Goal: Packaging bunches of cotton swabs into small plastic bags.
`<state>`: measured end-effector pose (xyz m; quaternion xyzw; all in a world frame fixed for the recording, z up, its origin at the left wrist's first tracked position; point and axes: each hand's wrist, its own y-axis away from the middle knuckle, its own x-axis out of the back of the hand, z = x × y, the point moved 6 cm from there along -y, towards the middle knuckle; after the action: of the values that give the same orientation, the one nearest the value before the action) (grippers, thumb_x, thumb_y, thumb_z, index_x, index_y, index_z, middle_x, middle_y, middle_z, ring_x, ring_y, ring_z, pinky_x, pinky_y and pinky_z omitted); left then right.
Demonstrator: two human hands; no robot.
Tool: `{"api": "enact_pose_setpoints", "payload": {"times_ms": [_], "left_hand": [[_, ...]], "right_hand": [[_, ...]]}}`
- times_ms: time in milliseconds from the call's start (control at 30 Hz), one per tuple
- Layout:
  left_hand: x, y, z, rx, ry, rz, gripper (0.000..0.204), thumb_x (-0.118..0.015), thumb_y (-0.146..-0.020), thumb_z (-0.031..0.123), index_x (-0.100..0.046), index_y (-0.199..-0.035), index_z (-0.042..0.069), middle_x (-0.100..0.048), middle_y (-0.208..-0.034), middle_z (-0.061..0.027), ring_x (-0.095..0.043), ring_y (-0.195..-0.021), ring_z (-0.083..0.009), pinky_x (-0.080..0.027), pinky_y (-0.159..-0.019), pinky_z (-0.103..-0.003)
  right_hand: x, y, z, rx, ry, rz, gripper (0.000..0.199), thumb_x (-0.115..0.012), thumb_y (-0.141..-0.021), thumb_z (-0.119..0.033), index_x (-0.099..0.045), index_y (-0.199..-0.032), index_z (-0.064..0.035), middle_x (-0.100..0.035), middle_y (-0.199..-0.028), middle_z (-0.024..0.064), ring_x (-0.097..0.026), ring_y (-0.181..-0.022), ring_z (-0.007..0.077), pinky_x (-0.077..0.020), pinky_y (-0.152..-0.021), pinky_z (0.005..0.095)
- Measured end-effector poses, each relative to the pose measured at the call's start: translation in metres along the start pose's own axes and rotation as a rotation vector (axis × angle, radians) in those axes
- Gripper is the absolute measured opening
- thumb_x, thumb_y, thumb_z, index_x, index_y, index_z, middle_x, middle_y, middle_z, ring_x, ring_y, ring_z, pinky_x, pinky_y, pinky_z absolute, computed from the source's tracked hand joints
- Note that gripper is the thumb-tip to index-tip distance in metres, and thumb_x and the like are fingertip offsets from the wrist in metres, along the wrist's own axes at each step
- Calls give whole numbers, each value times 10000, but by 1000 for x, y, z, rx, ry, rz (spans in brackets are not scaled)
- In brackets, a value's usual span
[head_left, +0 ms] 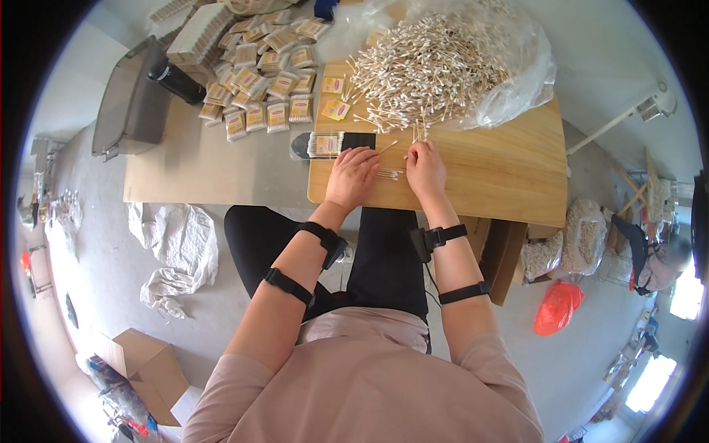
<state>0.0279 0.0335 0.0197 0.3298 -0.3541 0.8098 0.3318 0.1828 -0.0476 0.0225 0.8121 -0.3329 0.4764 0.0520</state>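
Observation:
My left hand lies palm down on the wooden board, fingers stretched out over some cotton swabs whose tips stick out beside it. One more swab slants out near its fingertips. My right hand is closed in a pinch, with a few swabs poking up past the fingers. Just beyond my left hand, a pack of swabs with a yellow label rests on a black strip. Past my right hand spreads a large heap of loose cotton swabs.
Two yellow label cards lie left of the heap, by a clear plastic bag. Many filled packs are piled at the far left, near a black cylinder and a grey bin. An open carton stands below the board's right side.

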Motion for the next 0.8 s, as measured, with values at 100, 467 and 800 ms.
{"api": "enact_pose_setpoints", "payload": {"times_ms": [100, 467, 800], "left_hand": [[-1, 4, -9, 10, 80, -31, 265, -545, -923, 229, -634, -1139, 104, -599, -1215, -22, -512, -1191, -200, -375, -1023, -409], [7, -4, 10, 33, -1, 7, 224, -609, -860, 248, -679, -1048, 149, -573, -1219, -39, -486, -1215, -244, -363, -1015, -399], [7, -3, 8, 35, 50, 20, 193, -622, -832, 180, -685, -1014, 168, -568, -1233, -47, -487, -1220, -250, -389, -996, -402]], "right_hand": [[7, 7, 7, 25, -20, 28, 73, -624, -833, -77, -559, -867, -88, -572, -896, 102, -607, -778, 337, -502, -633, 436], [13, 13, 17, -86, 75, 50, 71, -626, -851, -95, -561, -877, -86, -581, -886, 118, -610, -769, 345, -501, -628, 439], [15, 13, -7, 77, -6, -33, 32, -605, -869, -113, -608, -897, -98, -583, -898, 102, -613, -783, 332, -510, -647, 431]]}}
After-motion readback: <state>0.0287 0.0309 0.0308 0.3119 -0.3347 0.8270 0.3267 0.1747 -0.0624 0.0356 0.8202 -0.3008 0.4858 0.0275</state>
